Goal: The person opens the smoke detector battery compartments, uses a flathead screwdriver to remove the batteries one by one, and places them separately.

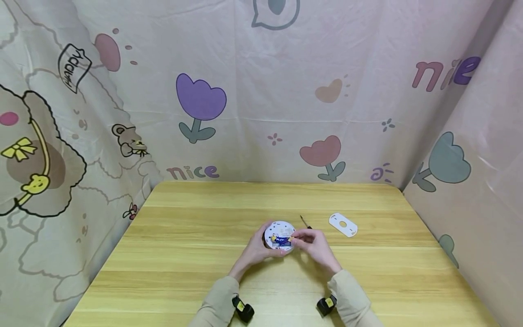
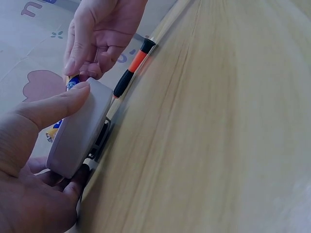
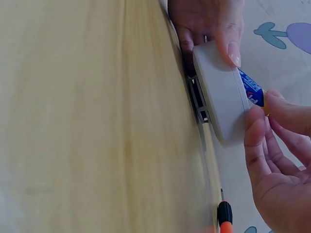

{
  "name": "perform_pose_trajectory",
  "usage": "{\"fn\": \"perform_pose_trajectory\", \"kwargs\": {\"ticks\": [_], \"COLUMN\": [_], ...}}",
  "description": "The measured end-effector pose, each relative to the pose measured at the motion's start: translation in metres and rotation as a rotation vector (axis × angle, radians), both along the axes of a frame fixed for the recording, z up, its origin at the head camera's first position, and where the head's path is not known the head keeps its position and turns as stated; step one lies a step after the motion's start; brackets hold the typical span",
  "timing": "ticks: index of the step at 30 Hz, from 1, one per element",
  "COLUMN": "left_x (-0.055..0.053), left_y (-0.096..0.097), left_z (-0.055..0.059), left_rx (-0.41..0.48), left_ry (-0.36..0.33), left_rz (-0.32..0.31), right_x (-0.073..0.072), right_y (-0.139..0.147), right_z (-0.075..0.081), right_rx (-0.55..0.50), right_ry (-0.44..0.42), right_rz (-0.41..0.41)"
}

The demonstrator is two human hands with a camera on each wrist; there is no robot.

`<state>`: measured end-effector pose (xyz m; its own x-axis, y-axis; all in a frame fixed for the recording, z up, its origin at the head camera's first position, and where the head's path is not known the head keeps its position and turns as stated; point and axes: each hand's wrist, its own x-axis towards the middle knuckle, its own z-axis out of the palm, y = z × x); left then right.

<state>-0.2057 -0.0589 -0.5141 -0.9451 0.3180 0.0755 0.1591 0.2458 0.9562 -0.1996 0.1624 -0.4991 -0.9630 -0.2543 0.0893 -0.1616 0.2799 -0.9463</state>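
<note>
Round white device [image 1: 281, 226] is between my hands, over the middle of the desk [image 1: 196, 272]; can't tell if its underside touches the wood. Blue-and-yellow battery [image 1: 282, 240] lies across its face. I judge the device light and stiff, smooth plastic, a bit slippery; best held by the rim, off the printed face. Battery looks small, rigid, a little heavy for its size, liable to roll; I'd take it by the ends.

Left hand [image 1: 258, 247]: clamped round the device's rim, thumb on the near side, fingers around the other. Right hand [image 1: 313, 245]: thumb and fingertips together on the battery's right end, other fingers bent. Both forearms come in from the near side and converge, wrists well apart.

Beyond the right hand: orange-and-black screwdriver [image 2: 135, 64], then white plate [image 1: 336, 221], both on the desk, neither held.
</note>
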Motion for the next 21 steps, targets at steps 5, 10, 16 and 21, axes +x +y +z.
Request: {"fn": "perform_pose_trajectory", "kwargs": {"ticks": [5, 10, 16, 21], "left_x": [-0.0009, -0.0016, -0.0019, -0.0013], "left_y": [0.0, 0.0001, 0.0002, 0.0003], "left_z": [-0.0012, -0.0014, -0.0012, -0.0013], "left_rx": [-0.014, -0.029, -0.025, -0.023], "left_ry": [0.008, 0.015, 0.007, 0.0], "left_rz": [0.004, 0.01, 0.012, 0.01], "right_x": [0.0003, -0.0004, -0.001, -0.001], "right_y": [0.0011, 0.0013, 0.0018, 0.0057], "right_z": [-0.0015, -0.0024, -0.0043, -0.005], "right_rx": [-0.134, -0.269, -0.409, -0.533], "right_ry": [-0.1, -0.141, -0.189, -0.248], "right_rz": [-0.022, -0.032, -0.035, -0.008]}}
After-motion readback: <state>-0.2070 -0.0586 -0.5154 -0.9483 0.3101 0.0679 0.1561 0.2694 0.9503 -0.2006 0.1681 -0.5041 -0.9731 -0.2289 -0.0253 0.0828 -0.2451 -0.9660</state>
